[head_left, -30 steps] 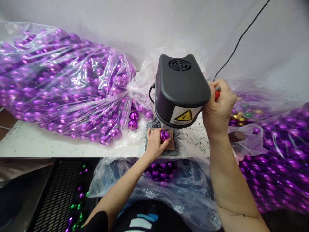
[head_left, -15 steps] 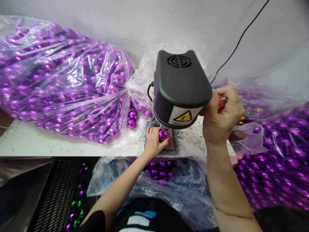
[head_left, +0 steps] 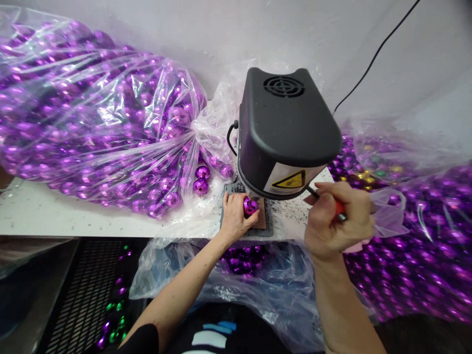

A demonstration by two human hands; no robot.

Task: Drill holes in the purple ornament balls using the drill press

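A shiny purple faceted ball (head_left: 250, 205) is held by my left hand (head_left: 234, 215), thumb and fingers around it, over a small brown board (head_left: 262, 220) on a dark grey pad (head_left: 269, 230). Right above the ball stands a black drill press (head_left: 291, 128) with a yellow warning label; its housing hides the tool end. My right hand (head_left: 341, 216) is closed round the red-gripped lever (head_left: 339, 209) at the machine's right side. Two loose purple balls (head_left: 201, 179) lie to the left of my left hand.
A large knotted clear bag of purple balls (head_left: 92, 123) fills the table's left. More bagged purple balls (head_left: 416, 260) are at the right. An open plastic bag (head_left: 287, 280) hangs below the front edge. Dark shavings lie on the white table (head_left: 121, 216). A black cable (head_left: 379, 49) runs along the wall.
My right hand has swung the lever downward and towards me. My left hand keeps the ball in the same spot. The view has shifted slightly.
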